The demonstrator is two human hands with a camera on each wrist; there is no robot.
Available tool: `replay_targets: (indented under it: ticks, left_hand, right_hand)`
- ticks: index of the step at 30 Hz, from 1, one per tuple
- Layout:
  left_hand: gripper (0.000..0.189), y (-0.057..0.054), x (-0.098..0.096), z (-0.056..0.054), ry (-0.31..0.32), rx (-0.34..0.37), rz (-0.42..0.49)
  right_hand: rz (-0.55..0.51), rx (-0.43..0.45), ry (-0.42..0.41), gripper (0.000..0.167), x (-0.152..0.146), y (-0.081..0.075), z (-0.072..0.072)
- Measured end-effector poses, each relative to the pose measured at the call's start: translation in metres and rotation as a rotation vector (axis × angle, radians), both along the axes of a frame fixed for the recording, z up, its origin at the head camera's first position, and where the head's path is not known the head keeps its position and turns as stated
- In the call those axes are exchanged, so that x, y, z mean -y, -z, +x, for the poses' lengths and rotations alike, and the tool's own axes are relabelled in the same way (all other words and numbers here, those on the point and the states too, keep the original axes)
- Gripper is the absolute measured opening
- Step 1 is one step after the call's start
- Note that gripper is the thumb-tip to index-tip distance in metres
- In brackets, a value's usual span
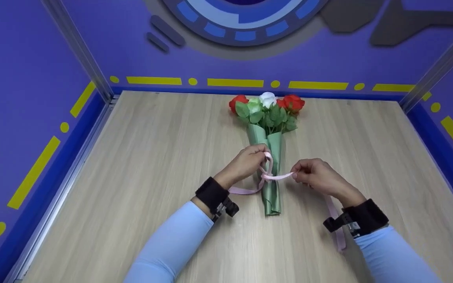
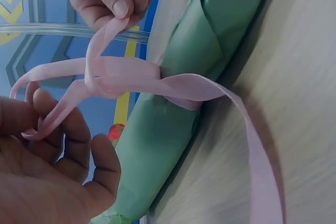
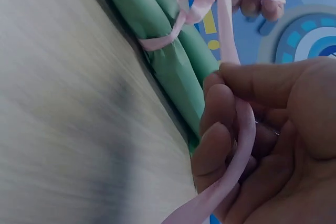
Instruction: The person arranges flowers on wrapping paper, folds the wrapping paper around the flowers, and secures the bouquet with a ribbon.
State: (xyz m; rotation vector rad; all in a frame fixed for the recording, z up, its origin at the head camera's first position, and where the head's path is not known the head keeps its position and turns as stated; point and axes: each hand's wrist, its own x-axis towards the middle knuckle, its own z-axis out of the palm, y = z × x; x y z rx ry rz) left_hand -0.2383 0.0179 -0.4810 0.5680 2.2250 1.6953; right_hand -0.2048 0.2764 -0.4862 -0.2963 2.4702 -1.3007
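Observation:
A bouquet of red and white roses [image 1: 267,103] in a green paper wrap [image 1: 272,188] lies on the wooden table [image 1: 140,165], blooms pointing away. A pink ribbon [image 1: 277,177] is tied round the wrap. My left hand [image 1: 264,152] holds a ribbon loop against the wrap's left side. My right hand [image 1: 295,173] pinches a ribbon strand pulled out to the right. In the left wrist view, the ribbon [image 2: 131,74] crosses the wrap [image 2: 210,35] between both hands. In the right wrist view, my right hand's fingers [image 3: 220,129] curl round the ribbon [image 3: 231,40].
One loose ribbon tail [image 1: 244,191] lies under my left wrist; the other [image 1: 338,236] trails past my right wrist towards the table's near edge. Purple walls [image 1: 26,78] with yellow markings enclose the table on three sides.

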Motion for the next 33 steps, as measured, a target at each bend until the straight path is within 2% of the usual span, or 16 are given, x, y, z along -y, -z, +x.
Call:
replay_targets:
  ticks: [3, 6, 9, 11, 16, 21, 25, 29, 33]
  left_hand:
    - [0.019, -0.002, 0.001, 0.001, 0.005, -0.008, -0.062]
    - [0.010, -0.004, 0.001, 0.002, 0.014, -0.039, -0.218]
    - [0.014, -0.006, 0.000, 0.002, 0.032, -0.081, -0.378]
    - [0.014, -0.007, -0.002, 0.003, 0.029, -0.102, -0.447]
    - [0.019, -0.012, -0.003, 0.006, 0.032, -0.078, -0.553]
    - [0.014, -0.014, -0.002, 0.005, 0.108, -0.019, -0.642]
    - [0.028, -0.013, -0.001, 0.002, 0.126, 0.009, -0.619]
    - [0.035, -0.009, -0.003, -0.002, 0.113, 0.059, -0.461]
    - [0.032, -0.005, -0.005, -0.002, 0.113, 0.102, -0.330]
  right_hand:
    - [-0.009, -0.032, 0.021, 0.013, 0.007, 0.004, -0.001]
    - [-0.024, -0.056, 0.028, 0.014, 0.011, 0.007, -0.002]
    - [-0.047, -0.076, 0.040, 0.015, 0.014, 0.010, -0.004]
    - [-0.065, -0.082, 0.048, 0.015, 0.015, 0.011, -0.004]
    - [-0.086, -0.082, 0.052, 0.015, 0.016, 0.012, -0.005]
    - [-0.084, -0.089, 0.059, 0.014, 0.015, 0.011, -0.005]
    - [-0.080, -0.075, 0.072, 0.019, 0.015, 0.011, -0.004]
    - [-0.066, -0.063, 0.056, 0.019, 0.014, 0.012, -0.004]
    - [-0.056, -0.069, -0.009, 0.012, 0.018, 0.013, -0.003]
